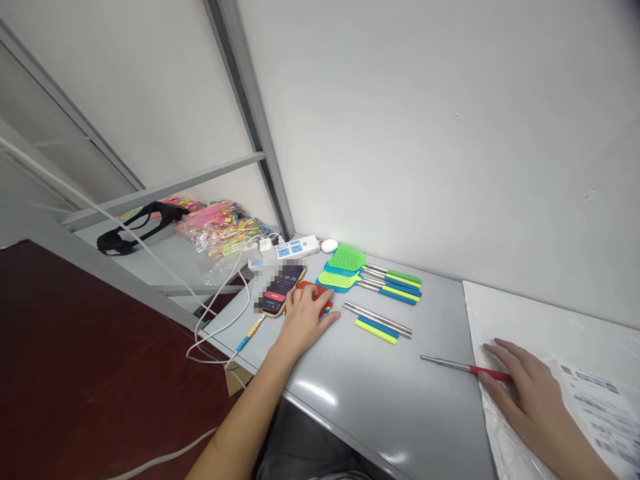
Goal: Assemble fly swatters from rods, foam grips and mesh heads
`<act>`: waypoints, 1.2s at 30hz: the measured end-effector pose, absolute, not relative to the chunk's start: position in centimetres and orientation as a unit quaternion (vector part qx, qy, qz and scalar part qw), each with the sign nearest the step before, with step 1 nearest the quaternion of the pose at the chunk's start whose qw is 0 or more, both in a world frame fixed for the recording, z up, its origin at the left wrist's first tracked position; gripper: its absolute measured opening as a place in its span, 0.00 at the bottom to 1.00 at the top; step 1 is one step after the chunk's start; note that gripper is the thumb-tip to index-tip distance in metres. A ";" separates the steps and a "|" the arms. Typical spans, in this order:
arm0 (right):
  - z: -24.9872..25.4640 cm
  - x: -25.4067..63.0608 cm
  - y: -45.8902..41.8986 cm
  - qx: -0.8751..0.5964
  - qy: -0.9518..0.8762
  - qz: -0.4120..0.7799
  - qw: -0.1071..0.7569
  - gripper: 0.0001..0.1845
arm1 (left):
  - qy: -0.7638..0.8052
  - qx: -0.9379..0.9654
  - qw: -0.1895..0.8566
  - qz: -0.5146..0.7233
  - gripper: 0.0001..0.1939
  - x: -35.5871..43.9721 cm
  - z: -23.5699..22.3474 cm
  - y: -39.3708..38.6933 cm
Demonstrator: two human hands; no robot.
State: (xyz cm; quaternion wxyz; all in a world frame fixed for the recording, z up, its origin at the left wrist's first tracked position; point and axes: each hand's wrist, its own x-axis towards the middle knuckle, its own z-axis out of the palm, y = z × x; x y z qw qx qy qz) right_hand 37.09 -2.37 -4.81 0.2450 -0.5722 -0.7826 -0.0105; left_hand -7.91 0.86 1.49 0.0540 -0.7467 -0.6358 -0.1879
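My left hand (304, 317) rests with its fingers spread over a small stack of fly swatter heads; the red fly swatter head (323, 291) is on top, with yellow and blue edges beneath it. My right hand (533, 393) has its thumb and fingers around the red handle (493, 374) of a metal rod (445, 362), which points left over the table. Between my hands lie loose metal rods (377, 318), a blue handle (379, 327) and a yellow-green handle (376, 332). Several assembled fly swatters (347, 257), green, blue and yellow-green, lie side by side near the wall.
Beside my left hand lies a phone (284, 288) with a charging cable (250, 335). Behind it are a power strip (303, 247) and a white round object (329, 246). Bagged colorful items (215, 223) and a black strap (145, 227) lie beyond the frame. A white plastic package (600, 407) is under my right hand.
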 end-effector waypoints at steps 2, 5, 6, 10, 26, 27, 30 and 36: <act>-4.7 37.0 -2.5 -0.577 -0.779 -0.009 0.245 0.25 | -0.632 -0.750 0.052 -0.188 0.19 -7.6 1.4 1.4; -4.6 36.8 -2.5 -0.585 -0.775 -0.004 0.239 0.24 | -0.628 -0.752 0.050 -0.193 0.15 -7.5 1.3 1.6; -4.6 36.7 -2.5 -0.586 -0.774 -0.003 0.239 0.24 | -0.626 -0.753 0.048 -0.194 0.13 -7.5 1.2 1.6; -4.7 36.9 -2.4 -0.585 -0.776 -0.003 0.236 0.25 | -0.617 -0.761 0.043 -0.198 0.09 -7.6 1.2 1.4; -3.5 36.5 -2.5 -0.565 -0.792 0.037 0.231 0.15 | -0.594 -0.768 0.037 -0.237 0.10 -6.8 1.3 1.1; -3.4 36.4 -2.6 -0.564 -0.791 0.042 0.233 0.13 | -0.589 -0.770 0.036 -0.243 0.10 -6.3 1.3 0.8; -3.1 36.2 -2.7 -0.557 -0.793 0.050 0.243 0.11 | -0.561 -0.785 0.023 -0.263 0.11 -4.5 1.3 -0.5; -0.3 35.3 -3.9 -0.531 -0.815 0.032 0.231 0.10 | -0.466 -0.827 -0.040 -0.313 0.15 0.0 2.3 -3.7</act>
